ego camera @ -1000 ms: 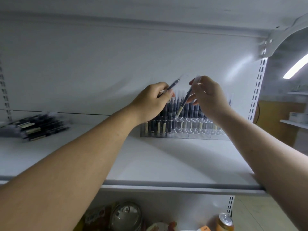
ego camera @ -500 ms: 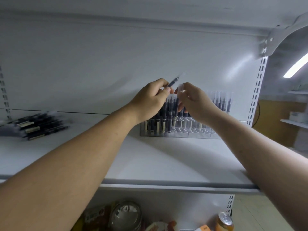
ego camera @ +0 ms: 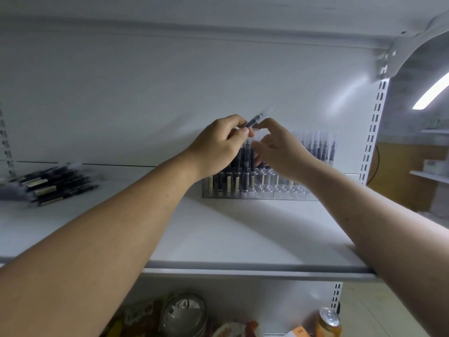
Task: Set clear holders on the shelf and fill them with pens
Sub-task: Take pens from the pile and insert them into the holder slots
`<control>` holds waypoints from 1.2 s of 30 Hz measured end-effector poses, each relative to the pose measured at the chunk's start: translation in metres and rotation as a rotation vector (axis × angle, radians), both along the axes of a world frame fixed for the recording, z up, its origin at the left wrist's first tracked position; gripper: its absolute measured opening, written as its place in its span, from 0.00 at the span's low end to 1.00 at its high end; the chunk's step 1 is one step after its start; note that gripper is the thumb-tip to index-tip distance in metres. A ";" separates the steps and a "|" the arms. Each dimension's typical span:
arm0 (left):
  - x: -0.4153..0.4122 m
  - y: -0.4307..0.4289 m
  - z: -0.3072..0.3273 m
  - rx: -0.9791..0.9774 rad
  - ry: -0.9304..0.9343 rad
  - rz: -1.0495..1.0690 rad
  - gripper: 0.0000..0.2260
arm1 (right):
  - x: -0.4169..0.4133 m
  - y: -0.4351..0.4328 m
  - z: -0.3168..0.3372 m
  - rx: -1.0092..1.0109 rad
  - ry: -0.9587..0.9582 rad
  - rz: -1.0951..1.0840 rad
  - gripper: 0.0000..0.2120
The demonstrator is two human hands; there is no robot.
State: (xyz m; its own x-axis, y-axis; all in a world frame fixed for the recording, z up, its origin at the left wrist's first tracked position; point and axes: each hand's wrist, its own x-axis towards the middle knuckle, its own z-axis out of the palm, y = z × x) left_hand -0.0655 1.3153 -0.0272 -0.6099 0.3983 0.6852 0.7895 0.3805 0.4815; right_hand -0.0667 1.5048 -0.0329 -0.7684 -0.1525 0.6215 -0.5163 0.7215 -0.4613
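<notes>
First, shelf: the wide white metal shelf (ego camera: 218, 234) carries everything. Its front lip is well apart from the holder, so a dropped pen would probably roll on the flat board before going over.
Holder: the clear plastic tiered pen holder (ego camera: 267, 190) stands at the back of the shelf, near the wall. The dark upright pens (ego camera: 243, 161) fill its left slots, a further row of clear-capped pens (ego camera: 320, 147) stands at the far right, and the middle slots are bare. It looks light, so a sideways nudge from either wrist could skid or tip it.
Loose stock: the heap of black pens with pale clips (ego camera: 48, 183) lies well apart at the left. The round barrels would likely scatter if clipped on the next reach.
Left hand: the left hand (ego camera: 218, 147) grips a dark pen with a clear cap (ego camera: 254, 121), tilted up to the right above the holder. Its end crowds the other hand, and a bump could jar it loose.
Right hand: the right hand (ego camera: 279, 152) has its fingers curled over the standing pens' tops. Blur hides whether it pinches one or merely touches, so I cannot tell. A pen let go short of its slot could lean and topple its neighbours.
</notes>
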 end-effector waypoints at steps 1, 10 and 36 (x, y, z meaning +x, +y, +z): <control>0.000 0.000 0.000 -0.003 0.009 0.003 0.10 | 0.000 0.001 0.000 -0.004 0.009 -0.003 0.16; -0.002 -0.001 0.000 -0.031 0.068 0.043 0.09 | 0.009 0.018 0.014 -0.315 0.184 0.146 0.10; -0.001 -0.010 0.004 -0.151 0.466 0.250 0.21 | 0.010 0.021 0.019 -0.362 0.268 0.099 0.07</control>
